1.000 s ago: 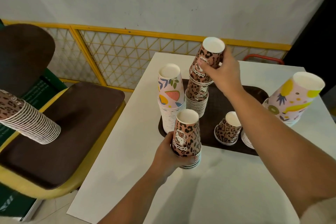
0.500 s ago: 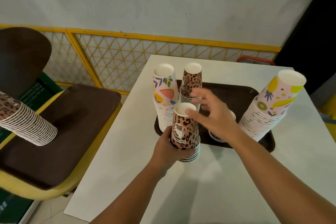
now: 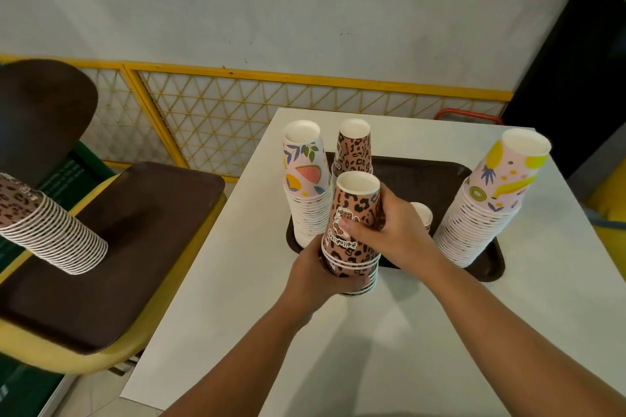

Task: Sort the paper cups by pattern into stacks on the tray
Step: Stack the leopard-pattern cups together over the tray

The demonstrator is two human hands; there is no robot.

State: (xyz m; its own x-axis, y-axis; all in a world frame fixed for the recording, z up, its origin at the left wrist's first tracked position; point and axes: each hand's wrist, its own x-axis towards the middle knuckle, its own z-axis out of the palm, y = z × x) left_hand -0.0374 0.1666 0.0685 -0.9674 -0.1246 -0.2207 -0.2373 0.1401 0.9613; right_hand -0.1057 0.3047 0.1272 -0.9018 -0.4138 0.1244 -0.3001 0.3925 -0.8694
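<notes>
White table [image 3: 423,332]: fruit stacks [image 3: 306,200] flank both hands' leopard stack [image 3: 354,234].

Bare tray [image 3: 430,179] at frame centre lay open between the leopard stack [image 3: 354,152] and the tall fruit stack [image 3: 487,210] at right; the white surface [image 3: 389,349] below stood free.

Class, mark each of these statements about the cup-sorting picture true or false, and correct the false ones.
1. Both hands grip the leopard-print stack. True.
2. The left hand holds the top cup. False: it holds the stack's base; the right hand grips the top cup.
3. The brown tray holds only leopard-print cups. False: fruit-pattern stacks stand on it too.
4. A long leopard-print stack lies tilted over the chair at left. True.
5. The table is black. False: it is white.
</notes>
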